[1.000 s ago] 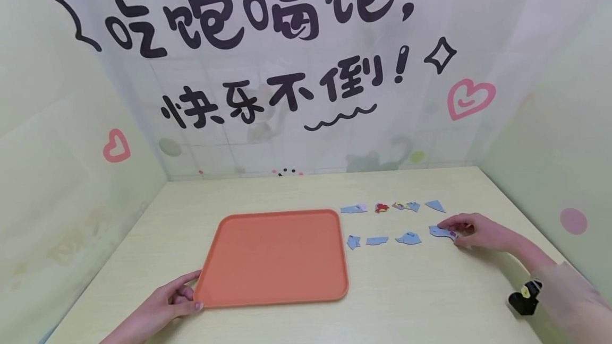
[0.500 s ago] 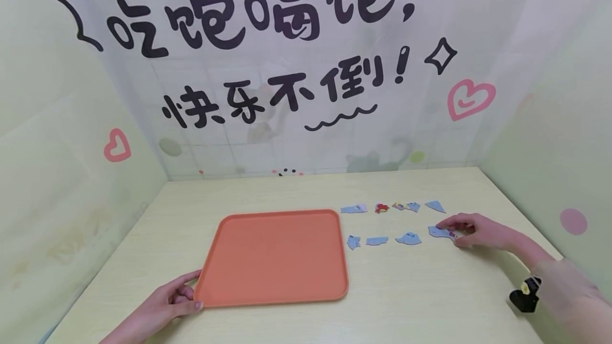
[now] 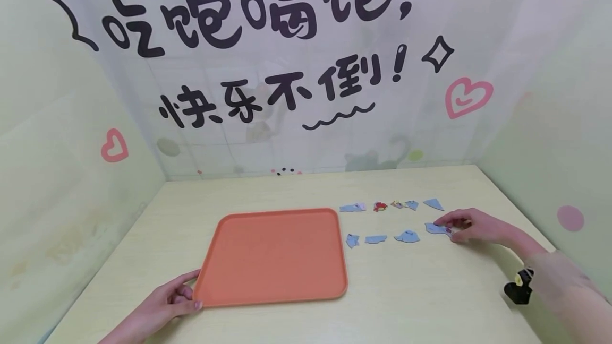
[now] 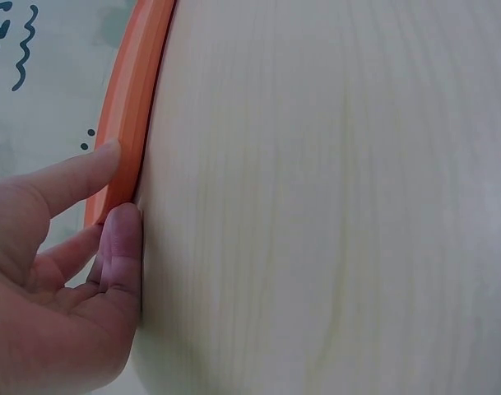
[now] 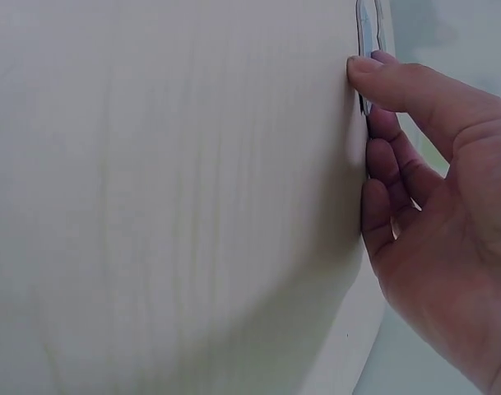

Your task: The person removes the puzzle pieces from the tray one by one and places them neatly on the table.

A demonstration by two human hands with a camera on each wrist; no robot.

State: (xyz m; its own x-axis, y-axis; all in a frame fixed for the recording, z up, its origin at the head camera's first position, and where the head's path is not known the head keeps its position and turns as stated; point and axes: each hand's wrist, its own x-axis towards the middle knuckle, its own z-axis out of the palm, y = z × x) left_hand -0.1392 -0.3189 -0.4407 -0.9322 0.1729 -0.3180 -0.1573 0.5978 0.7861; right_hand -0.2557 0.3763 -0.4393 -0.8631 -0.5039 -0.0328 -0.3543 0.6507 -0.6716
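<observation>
An orange rectangular tray (image 3: 272,259) lies on the pale wooden table. At its near left corner, my left hand (image 3: 160,304) holds the rim, thumb at the front side and fingers along the left side. The left wrist view shows the thumb and fingertips against the tray's orange outer wall (image 4: 135,107). On the right, my right hand (image 3: 480,227) pinches a light-blue, irregular puzzle piece (image 3: 436,228) with a dark red mark, at the end of the near row. In the right wrist view, the thumb presses this piece's edge (image 5: 365,33), close over the table; the other fingers are curled behind.
Three more blue pieces make up the near row, the middle one (image 3: 375,239) a narrow strip. Behind it runs a far row with a red piece (image 3: 380,206) and a blue triangle (image 3: 433,204). Printed curtains enclose the table (image 3: 406,291). A black object (image 3: 518,286) shows by the right sleeve.
The head view has shifted slightly. My right hand and its puzzle piece have edged a little to the left; my left hand stays at the tray's corner.
</observation>
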